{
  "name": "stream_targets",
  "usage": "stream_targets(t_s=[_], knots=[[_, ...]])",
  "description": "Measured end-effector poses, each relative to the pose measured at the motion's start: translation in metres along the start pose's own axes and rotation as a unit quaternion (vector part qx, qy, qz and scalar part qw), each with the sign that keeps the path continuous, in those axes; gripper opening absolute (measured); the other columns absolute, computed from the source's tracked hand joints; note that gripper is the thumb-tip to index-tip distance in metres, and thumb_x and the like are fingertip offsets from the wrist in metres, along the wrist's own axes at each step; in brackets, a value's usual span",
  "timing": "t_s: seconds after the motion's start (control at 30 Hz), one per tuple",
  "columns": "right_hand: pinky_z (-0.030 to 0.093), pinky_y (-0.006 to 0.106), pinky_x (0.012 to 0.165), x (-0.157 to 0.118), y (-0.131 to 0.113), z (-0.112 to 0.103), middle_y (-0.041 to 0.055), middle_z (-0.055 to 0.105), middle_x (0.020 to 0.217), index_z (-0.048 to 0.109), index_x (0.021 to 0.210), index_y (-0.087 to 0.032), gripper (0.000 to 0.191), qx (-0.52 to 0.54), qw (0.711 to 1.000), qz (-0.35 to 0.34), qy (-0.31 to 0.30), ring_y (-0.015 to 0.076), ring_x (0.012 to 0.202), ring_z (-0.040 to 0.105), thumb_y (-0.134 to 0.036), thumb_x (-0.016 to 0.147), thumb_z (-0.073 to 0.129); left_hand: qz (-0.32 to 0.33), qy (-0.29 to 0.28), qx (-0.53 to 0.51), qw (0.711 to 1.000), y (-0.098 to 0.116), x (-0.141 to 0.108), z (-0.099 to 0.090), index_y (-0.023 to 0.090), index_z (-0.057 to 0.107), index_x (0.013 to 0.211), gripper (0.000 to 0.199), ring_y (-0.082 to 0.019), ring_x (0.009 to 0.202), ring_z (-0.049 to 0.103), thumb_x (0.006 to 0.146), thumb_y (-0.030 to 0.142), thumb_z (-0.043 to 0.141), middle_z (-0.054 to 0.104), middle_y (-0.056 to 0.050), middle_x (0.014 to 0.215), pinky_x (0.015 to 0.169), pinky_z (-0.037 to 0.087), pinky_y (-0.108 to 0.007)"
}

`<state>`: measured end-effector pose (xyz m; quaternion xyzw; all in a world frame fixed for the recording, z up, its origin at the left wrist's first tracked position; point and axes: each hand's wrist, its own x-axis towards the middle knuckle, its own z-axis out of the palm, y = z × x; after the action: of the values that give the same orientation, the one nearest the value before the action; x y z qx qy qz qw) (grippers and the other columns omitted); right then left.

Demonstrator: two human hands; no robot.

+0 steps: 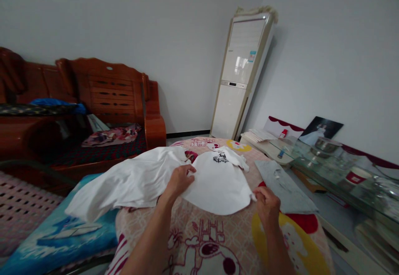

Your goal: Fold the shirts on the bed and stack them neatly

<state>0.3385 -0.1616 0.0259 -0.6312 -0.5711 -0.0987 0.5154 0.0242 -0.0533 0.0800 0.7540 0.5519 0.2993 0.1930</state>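
A white shirt (218, 183) with a black print near its top lies spread on the patterned cloth (187, 225) of a round table. At its left edge is my left hand (181, 179), its fingers bent and apart, touching the fabric. My right hand (267, 200) is closed on the shirt's lower right corner and pinches a bit of it. Another white garment (134, 179) lies crumpled to the left, partly hanging over the table's edge. Right of the shirt rests a flat grey plastic bag (285, 187).
A brown wooden sofa (109, 88) with cloths on it stands at the left, a blue cushion (68, 233) nearer. Behind the table is a tall white air conditioner (238, 75). A glass-topped cabinet (330, 175) with a red cup (357, 176) and a photo (321, 129) runs along the right.
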Motion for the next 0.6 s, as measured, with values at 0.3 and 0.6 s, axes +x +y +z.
stream_targets(t_s=[0.3, 0.6], knots=[[0.046, 0.027, 0.068, -0.010, 0.023, 0.001, 0.0067, 0.069, 0.076, 0.068, 0.082, -0.017, 0.029, -0.070, 0.988, 0.080, -0.109, 0.0198, 0.073, 0.063, -0.022, 0.077, 0.040, 0.022, -0.100, 0.083, 0.991, -0.008, -0.006, -0.010, 0.018, 0.067, 0.111, 0.040, -0.019, 0.085, 0.064, 0.075, 0.033, 0.062, 0.071, -0.005, 0.092, 0.076, 0.043, -0.026], [0.041, 0.030, 0.086, -0.026, 0.030, 0.033, 0.0114, 0.068, 0.099, 0.067, 0.111, -0.015, 0.034, -0.288, 0.930, 0.056, -0.223, 0.0238, 0.098, 0.059, -0.019, 0.084, 0.048, -0.065, -0.023, 0.200, 0.977, -0.027, 0.028, 0.072, 0.010, 0.055, 0.119, 0.035, -0.024, 0.109, 0.059, 0.088, 0.022, 0.049, 0.063, -0.016, 0.115, 0.092, 0.042, -0.031]])
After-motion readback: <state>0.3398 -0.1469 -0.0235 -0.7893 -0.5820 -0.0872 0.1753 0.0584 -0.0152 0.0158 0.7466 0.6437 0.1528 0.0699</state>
